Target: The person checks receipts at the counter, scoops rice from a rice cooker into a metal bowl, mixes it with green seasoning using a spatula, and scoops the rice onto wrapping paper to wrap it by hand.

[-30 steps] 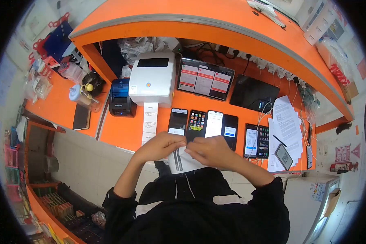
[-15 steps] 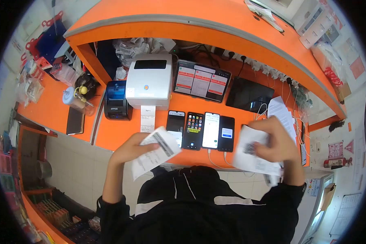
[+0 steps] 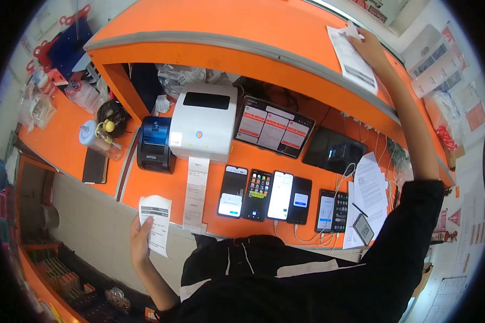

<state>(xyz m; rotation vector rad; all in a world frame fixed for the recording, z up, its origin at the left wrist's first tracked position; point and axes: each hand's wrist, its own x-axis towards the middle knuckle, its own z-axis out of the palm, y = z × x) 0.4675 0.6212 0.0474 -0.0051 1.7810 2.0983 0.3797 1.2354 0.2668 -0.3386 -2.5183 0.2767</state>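
My left hand (image 3: 140, 237) pinches a printed receipt (image 3: 159, 231), its thumb across the upper part, off the front edge of the orange desk. My right hand (image 3: 367, 46) reaches far up onto the orange upper shelf (image 3: 242, 19). There its fingers close on the top end of some printed paper slips (image 3: 354, 62), which lie over the shelf edge. The fingertips are partly hidden. A long printed strip (image 3: 195, 194) hangs out of the receipt printer area, below the white label printer (image 3: 205, 121).
A small black printer (image 3: 155, 145) stands left of the white one. Several phones (image 3: 257, 194) lie along the desk front, some on charging cables. Behind them are a lit tablet (image 3: 275, 126) and a dark tablet (image 3: 326, 141). Paper sheets (image 3: 369, 188) lie at right; a bottle (image 3: 91, 134) stands at left.
My right hand has moved from over the desk up to the shelf with its paper. My left hand has moved left and down with the receipt. The printed strip has grown longer.
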